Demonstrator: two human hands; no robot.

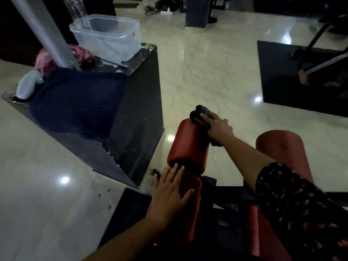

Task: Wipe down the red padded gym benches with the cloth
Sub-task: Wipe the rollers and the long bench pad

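A red padded roller stands in the middle of the view, on a dark machine frame. My right hand grips a dark cloth and presses it on the roller's far top end. Flat on a lower red pad lies my left hand, fingers spread and straight, fingertips near the roller's near end. A second red roller sits to the right, partly hidden behind my right arm and patterned sleeve.
A black box at the left carries a dark blue towel, a clear plastic tub, a pink cloth and a grey pole. A black floor mat with another person's foot lies at the right on glossy tiles.
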